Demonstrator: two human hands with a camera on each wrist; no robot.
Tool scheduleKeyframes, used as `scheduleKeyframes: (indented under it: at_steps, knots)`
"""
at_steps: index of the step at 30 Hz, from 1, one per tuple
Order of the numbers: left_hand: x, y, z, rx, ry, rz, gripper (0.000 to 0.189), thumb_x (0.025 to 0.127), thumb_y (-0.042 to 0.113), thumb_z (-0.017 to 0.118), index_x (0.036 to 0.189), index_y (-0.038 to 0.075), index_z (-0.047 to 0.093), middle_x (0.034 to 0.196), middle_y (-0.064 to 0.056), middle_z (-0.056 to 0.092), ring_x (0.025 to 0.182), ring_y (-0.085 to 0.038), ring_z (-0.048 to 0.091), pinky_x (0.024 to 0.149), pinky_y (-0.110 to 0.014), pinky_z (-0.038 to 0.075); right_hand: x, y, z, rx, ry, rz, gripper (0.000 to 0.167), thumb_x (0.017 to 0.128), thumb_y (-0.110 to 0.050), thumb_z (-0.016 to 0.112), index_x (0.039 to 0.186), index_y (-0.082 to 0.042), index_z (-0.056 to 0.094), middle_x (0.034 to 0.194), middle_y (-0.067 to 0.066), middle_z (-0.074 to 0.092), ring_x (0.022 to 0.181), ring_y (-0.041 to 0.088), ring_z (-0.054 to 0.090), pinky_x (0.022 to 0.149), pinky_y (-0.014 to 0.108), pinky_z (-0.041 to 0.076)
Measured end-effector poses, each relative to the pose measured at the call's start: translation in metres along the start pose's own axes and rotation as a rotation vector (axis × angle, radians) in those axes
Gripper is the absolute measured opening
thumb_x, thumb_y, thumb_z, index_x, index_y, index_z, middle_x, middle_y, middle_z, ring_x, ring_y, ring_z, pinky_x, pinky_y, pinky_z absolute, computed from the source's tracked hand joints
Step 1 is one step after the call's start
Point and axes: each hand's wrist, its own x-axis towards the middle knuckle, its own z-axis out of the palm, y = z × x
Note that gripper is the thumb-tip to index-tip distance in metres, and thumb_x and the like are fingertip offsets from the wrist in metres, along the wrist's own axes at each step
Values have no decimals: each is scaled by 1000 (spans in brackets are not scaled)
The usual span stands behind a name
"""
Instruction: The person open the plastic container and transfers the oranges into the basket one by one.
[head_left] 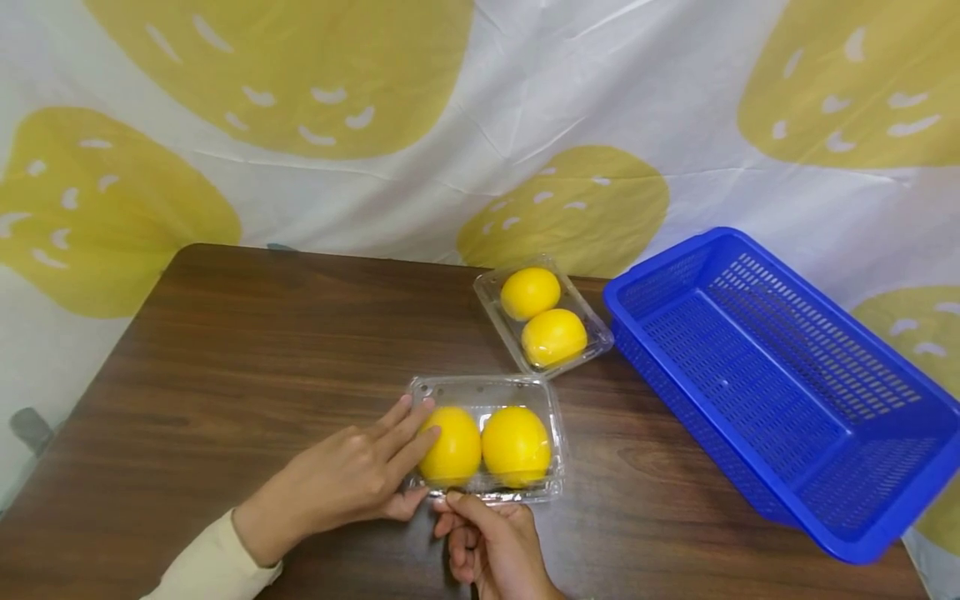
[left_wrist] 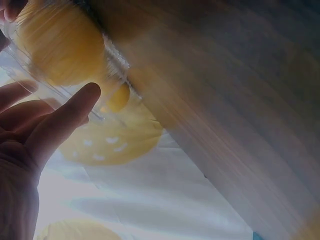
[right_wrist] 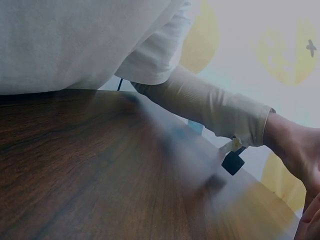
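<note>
A clear plastic clamshell box lies near the front of the table, with two round yellow fruits side by side inside. Over its left end my left hand spreads nearly straight fingers, the tips touching the plastic beside the left fruit. The left wrist view shows that hand's thumb extended along the box, a yellow fruit behind the plastic. At the front edge, my right hand pinches the box's rim between thumb and forefinger, its other fingers curled below.
Behind it, a second clear box holds two yellow fruits, close to a blue perforated basket on the right. The brown wooden table ends at a white cloth printed with yellow shapes.
</note>
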Motion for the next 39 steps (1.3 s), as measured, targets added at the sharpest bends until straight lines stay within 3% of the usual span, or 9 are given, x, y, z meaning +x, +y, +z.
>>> scheduleKeyframes:
  at_steps: [5,10,12,17,21,31,35,39]
  knots:
    - [3,-3,-5,-9,48,-4,59,116,34,33,132,-9,70,134,-30,72,110,-40,79,53,-28,64,-1,0,-1,-15,0,-6,19,102,-12,71,91,-5,85,71,-1,74,45,2,52,39,13,40]
    - [6,-15,-12,-111,144,-41,52,117,34,40,133,-7,68,130,-24,76,84,-26,82,48,-23,59,-2,-1,-2,-23,-12,-3,18,102,-13,72,93,-4,86,73,0,75,45,2,53,40,13,41]
    - [6,-19,-12,-170,172,-56,52,118,35,44,137,-9,65,128,-23,77,77,-25,81,52,-23,62,-3,-1,-3,-23,-28,6,19,102,-14,72,96,-3,86,74,0,76,45,3,53,40,13,43]
    - [3,-22,-11,-284,212,-131,59,119,39,47,144,-12,60,130,-24,76,91,-31,83,71,-32,69,-5,0,-4,-35,-53,18,21,103,-17,72,102,0,85,77,0,76,44,4,53,41,14,46]
    - [2,-20,-10,-325,208,-209,62,118,43,46,147,-9,61,133,-21,76,98,-31,82,77,-34,69,-5,0,-4,-38,-50,13,21,103,-17,72,102,0,85,77,0,76,43,5,53,41,14,46]
    - [5,-20,-5,-409,276,-312,55,118,35,45,149,-8,62,122,-18,80,86,-21,82,80,-32,68,-8,0,-6,-63,-86,3,21,104,-17,71,100,-2,85,77,0,77,44,4,55,41,14,46]
    - [8,-19,-3,-447,328,-370,53,118,36,48,145,-5,67,124,-18,80,86,-20,82,80,-27,68,-9,1,-7,-64,-81,18,22,103,-19,73,103,-1,84,78,0,77,45,4,55,42,14,46]
    - [11,-18,-2,-479,392,-439,47,115,33,56,138,-4,73,114,-14,83,82,-19,82,78,-24,67,-10,3,-7,-53,-80,29,21,102,-20,74,103,-1,84,80,1,78,46,4,55,42,14,45]
